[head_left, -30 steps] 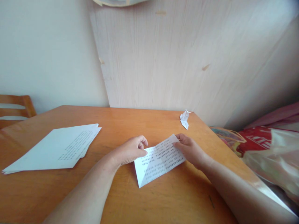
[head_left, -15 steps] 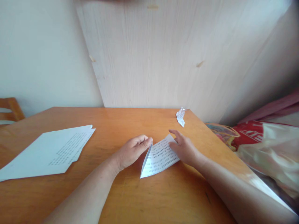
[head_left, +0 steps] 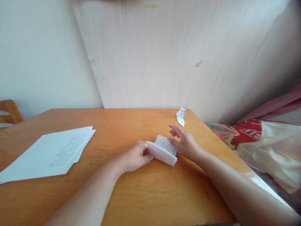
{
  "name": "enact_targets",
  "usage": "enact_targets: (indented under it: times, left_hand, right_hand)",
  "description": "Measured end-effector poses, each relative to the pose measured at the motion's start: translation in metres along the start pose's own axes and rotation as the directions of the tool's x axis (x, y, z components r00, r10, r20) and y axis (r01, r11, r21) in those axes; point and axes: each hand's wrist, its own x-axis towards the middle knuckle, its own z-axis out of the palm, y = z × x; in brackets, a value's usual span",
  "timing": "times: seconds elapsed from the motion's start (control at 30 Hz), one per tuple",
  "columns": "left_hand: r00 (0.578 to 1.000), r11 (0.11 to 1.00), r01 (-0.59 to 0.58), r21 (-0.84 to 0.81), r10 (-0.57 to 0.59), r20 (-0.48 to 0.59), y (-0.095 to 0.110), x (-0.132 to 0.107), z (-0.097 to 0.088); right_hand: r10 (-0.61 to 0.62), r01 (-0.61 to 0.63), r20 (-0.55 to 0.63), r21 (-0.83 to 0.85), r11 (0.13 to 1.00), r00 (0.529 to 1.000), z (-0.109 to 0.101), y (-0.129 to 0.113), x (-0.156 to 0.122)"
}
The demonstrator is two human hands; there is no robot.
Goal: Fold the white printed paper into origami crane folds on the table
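Note:
A printed sheet of paper [head_left: 163, 150], partly folded, lies on the orange wooden table [head_left: 131, 125] in front of me. My left hand [head_left: 135, 157] pinches its left flap and holds it folded over to the right. My right hand [head_left: 184, 142] rests by the sheet's right edge with fingers stretched out, the thumb touching the paper. A small folded white paper figure [head_left: 180, 116] stands near the table's far right corner, beyond my right hand.
A stack of printed sheets [head_left: 49, 153] lies on the left of the table. A pale wooden board [head_left: 164, 53] leans against the wall behind. A wooden chair [head_left: 8, 111] stands at far left. Plastic bags [head_left: 263, 147] sit off the right edge.
My left hand has lifted the sheet's left flap and swung it over to the right, so the paper looks much narrower. My right hand has opened its fingers and eased off the sheet.

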Motion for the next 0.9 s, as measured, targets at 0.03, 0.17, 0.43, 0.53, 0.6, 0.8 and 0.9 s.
enact_targets:
  times: [0.03,0.17,0.43,0.53,0.6,0.8,0.9]
  left_hand:
    - [1.000,0.998,-0.005,0.066,0.007,-0.021,0.001,0.000,0.001]
    - [0.993,0.946,-0.001,0.325,0.040,-0.113,0.006,-0.002,0.003]
    - [0.993,0.864,-0.115,0.490,0.083,0.087,0.018,-0.010,0.008]
    - [0.987,0.894,-0.145,0.425,0.099,0.129,0.013,-0.012,0.003]
    - [0.988,0.897,-0.151,0.415,0.125,0.090,0.007,-0.011,0.001]
    - [0.989,0.899,-0.141,0.415,0.147,0.016,-0.007,-0.004,0.003]
    - [0.992,0.900,-0.110,0.422,0.128,-0.015,-0.010,-0.002,0.005]
  right_hand:
    - [-0.048,0.045,-0.070,-0.046,0.998,0.996,-0.004,-0.003,0.000]
    - [-0.081,0.076,0.053,0.090,0.993,0.995,-0.024,-0.034,-0.008]
    - [-0.200,0.381,0.488,-0.307,0.872,0.850,-0.029,-0.096,-0.034]
    - [-0.145,0.397,0.532,-0.396,0.828,0.834,-0.023,-0.092,-0.050]
    - [-0.121,0.385,0.526,-0.429,0.817,0.842,-0.020,-0.085,-0.062]
    - [-0.127,0.302,0.458,-0.331,0.894,0.880,-0.016,-0.073,-0.084]
    - [-0.121,0.256,0.434,-0.267,0.929,0.893,-0.018,-0.074,-0.084]
